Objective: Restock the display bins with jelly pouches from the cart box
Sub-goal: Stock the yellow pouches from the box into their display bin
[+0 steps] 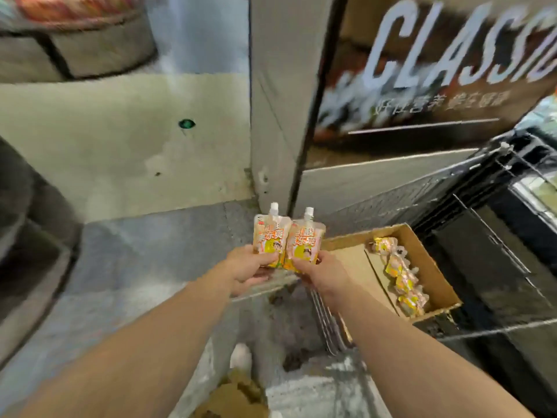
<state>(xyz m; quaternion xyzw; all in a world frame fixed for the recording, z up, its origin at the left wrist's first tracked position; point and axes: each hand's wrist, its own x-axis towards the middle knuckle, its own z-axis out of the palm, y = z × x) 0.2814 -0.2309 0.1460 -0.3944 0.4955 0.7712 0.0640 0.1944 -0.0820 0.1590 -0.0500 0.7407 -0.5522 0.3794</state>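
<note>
While both arms reach forward over the floor (126, 267), each of the hands has closed around the bottom edge of one jelly pouch. The left hand (247, 268) pinches the left pouch (270, 236), and the right hand (321, 274) pinches the right pouch (304, 241). Both pouches stand upright with their white caps up, side by side and overlapping a little. Holding them low by the base keeps the printed fronts showing, probably so they can go into a bin facing outward.

More pouches (399, 274) lie in a row along the far side of the open cardboard box (349, 260), which sits on the wire cart (328, 321) just beside the right hand. Most of that box looks bare, so I judge the stock is nearly used up.

No display bin can be clearly made out. A round stand (99, 46) at the upper left is blurred and cut off, and the black rack (497, 236) at the right is too dark to read. Fingertips behind the pouches are hidden.
</note>
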